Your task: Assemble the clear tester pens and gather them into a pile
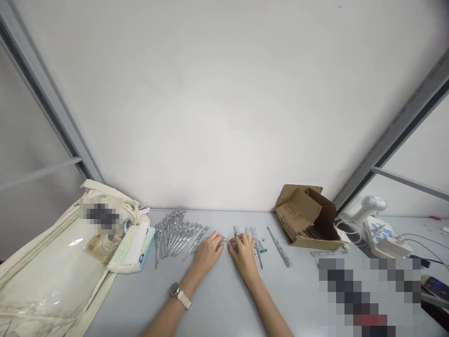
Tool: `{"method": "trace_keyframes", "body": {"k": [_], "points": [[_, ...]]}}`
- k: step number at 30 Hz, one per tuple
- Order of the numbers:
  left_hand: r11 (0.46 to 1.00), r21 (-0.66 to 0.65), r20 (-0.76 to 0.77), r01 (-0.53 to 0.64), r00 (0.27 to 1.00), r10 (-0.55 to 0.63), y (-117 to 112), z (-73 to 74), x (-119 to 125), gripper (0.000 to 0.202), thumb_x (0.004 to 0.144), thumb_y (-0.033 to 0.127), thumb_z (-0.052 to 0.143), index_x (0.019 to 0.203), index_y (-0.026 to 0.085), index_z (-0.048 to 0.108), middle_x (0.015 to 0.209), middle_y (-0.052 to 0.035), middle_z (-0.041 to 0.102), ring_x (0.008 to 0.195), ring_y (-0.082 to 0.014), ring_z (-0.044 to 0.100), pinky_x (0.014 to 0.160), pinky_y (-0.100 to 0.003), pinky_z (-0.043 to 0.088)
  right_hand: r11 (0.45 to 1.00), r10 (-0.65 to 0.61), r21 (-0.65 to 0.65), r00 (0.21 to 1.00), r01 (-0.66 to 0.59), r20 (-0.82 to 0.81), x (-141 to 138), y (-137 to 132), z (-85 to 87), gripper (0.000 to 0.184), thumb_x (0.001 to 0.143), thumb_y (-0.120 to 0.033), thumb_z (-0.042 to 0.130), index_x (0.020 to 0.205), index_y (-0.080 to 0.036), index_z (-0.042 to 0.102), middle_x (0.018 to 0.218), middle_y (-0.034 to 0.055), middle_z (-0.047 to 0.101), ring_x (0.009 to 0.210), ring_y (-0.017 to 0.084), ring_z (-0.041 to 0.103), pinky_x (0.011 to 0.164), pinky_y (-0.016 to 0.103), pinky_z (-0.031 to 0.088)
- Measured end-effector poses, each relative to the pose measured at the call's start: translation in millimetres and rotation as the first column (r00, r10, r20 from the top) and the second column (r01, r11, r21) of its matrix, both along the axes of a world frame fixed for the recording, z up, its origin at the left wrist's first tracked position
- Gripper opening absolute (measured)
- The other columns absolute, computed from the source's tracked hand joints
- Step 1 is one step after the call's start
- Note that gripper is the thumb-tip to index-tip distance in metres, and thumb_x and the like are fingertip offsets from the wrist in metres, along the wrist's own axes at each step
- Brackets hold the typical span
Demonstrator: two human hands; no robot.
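Gray tabletop (217,309) is stretching across the bottom of the frame. Nearest, a watch (180,296) is hugging the left arm. Just past it, at lower center, the left hand (209,252) seems to be pinching a small clear piece (223,241). Close by, the right hand (243,252) is curling its fingers narrowly; I cannot tell if they are holding anything. The clear piece could drop if that pinch gets loose. A tiny round bit (264,240), lying right of the right hand, could roll away if a finger bumps it. Clear-handled screwdrivers (177,231) are lying in a heap at lower left of center, and a nudge from the left hand could make them slide. Toward lower right, an open cardboard box (294,213) is sitting near the wall. Farthest back, the plain pale wall (220,103) is rising up, with gray metal posts (44,84) slanting at both upper corners.
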State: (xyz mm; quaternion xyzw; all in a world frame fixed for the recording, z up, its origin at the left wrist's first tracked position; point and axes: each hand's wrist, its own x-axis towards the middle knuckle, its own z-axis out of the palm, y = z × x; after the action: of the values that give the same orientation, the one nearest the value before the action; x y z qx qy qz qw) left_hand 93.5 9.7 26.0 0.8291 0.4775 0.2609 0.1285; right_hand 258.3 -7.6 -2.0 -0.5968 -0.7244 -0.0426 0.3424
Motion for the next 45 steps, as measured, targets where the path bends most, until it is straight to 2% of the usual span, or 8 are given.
{"method": "trace_keyframes", "body": {"k": [8, 13, 18, 22, 27, 31, 36, 45], "points": [[0.997, -0.024, 0.042, 0.07, 0.997, -0.069, -2, 1.8, -1, 0.022, 0.091, 0.018, 0.047, 0.103, 0.027, 0.064, 0.099, 0.0005, 0.063, 0.083, -0.0131, 0.063, 0.075, -0.023, 0.045, 1.0, -0.008, -0.014, 0.997, 0.007, -0.075, 0, -3, 9.6, 0.014, 0.09, -0.027, 0.052, 0.09, -0.023, 0.064, 0.089, 0.0051, 0.06, 0.086, 0.024, 0.054, 0.079, 0.037, 0.039], [0.997, -0.026, 0.034, 0.075, 0.997, -0.074, -3, 3.2, -1, 0.025, 0.091, 0.017, 0.047, 0.108, 0.027, 0.062, 0.103, 0.0007, 0.062, 0.086, -0.0129, 0.063, 0.076, -0.023, 0.045, 0.998, 0.001, -0.063, 0.996, -0.007, -0.091, 1, -2, 5.8, 0.011, 0.087, -0.024, 0.055, 0.089, -0.022, 0.065, 0.091, 0.0059, 0.06, 0.088, 0.025, 0.053, 0.079, 0.038, 0.039], [0.995, -0.059, -0.004, 0.082, 0.997, -0.082, -2, 4.8, -1, 0.023, 0.092, 0.017, 0.046, 0.103, 0.026, 0.064, 0.1, -0.0002, 0.062, 0.084, -0.0132, 0.063, 0.075, -0.023, 0.045, 0.997, -0.016, -0.076, 0.998, 0.011, -0.061, 3, 0, 0.9, 0.01, 0.084, -0.024, 0.057, 0.087, -0.023, 0.067, 0.09, 0.0059, 0.059, 0.087, 0.025, 0.053, 0.078, 0.037, 0.038], [0.995, -0.05, -0.034, 0.082, 0.996, -0.084, -2, 4.1, 0, 0.023, 0.091, 0.016, 0.047, 0.104, 0.025, 0.063, 0.101, -0.0003, 0.061, 0.084, -0.0136, 0.063, 0.075, -0.024, 0.045, 0.994, -0.091, -0.07, 0.995, 0.088, -0.046, 10, 1, 3.3, 0.01, 0.084, -0.028, 0.059, 0.089, -0.022, 0.065, 0.091, 0.0065, 0.059, 0.086, 0.025, 0.053, 0.078, 0.038, 0.038], [0.998, -0.045, -0.026, 0.033, 0.999, -0.034, -2, 2.6, 0, 0.019, 0.091, 0.018, 0.048, 0.103, 0.024, 0.062, 0.101, -0.0013, 0.061, 0.083, -0.0143, 0.063, 0.076, -0.025, 0.046, 0.981, -0.187, -0.05, 0.982, 0.187, -0.006, 18, 0, 6.4, 0.015, 0.086, -0.034, 0.057, 0.081, -0.021, 0.063, 0.087, 0.0074, 0.057, 0.083, 0.025, 0.051, 0.076, 0.038, 0.037], [0.998, -0.044, -0.021, 0.048, 0.999, -0.049, -2, 2.4, 0, 0.019, 0.092, 0.02, 0.049, 0.104, 0.025, 0.063, 0.101, -0.0007, 0.061, 0.083, -0.0142, 0.063, 0.075, -0.024, 0.046, 0.981, -0.182, -0.068, 0.983, 0.184, 0.025, 15, -2, 7.0, 0.018, 0.087, -0.035, 0.056, 0.081, -0.02, 0.064, 0.086, 0.0076, 0.056, 0.084, 0.025, 0.051, 0.077, 0.039, 0.037], [0.992, -0.056, -0.042, 0.112, 0.993, -0.115, -1, 2.1, -1, 0.026, 0.093, 0.023, 0.05, 0.114, 0.03, 0.062, 0.104, -0.0003, 0.06, 0.081, -0.0136, 0.063, 0.074, -0.024, 0.046, 0.982, -0.149, -0.122, 0.989, 0.147, -0.008, 12, -3, 8.3, 0.017, 0.087, -0.034, 0.056, 0.083, -0.021, 0.065, 0.088, 0.0079, 0.056, 0.086, 0.025, 0.051, 0.079, 0.039, 0.037], [0.991, -0.103, 0.01, 0.09, 0.996, -0.089, -1, 0.9, 0, 0.014, 0.091, 0.021, 0.052, 0.098, 0.024, 0.064, 0.1, 0.0005, 0.062, 0.083, -0.0139, 0.063, 0.073, -0.023, 0.044, 0.979, -0.171, -0.124, 0.985, 0.165, -0.04, 14, 2, 7.9, 0.018, 0.09, -0.024, 0.05, 0.088, -0.02, 0.068, 0.09, 0.0087, 0.058, 0.087, 0.025, 0.05, 0.08, 0.038, 0.035]]}}
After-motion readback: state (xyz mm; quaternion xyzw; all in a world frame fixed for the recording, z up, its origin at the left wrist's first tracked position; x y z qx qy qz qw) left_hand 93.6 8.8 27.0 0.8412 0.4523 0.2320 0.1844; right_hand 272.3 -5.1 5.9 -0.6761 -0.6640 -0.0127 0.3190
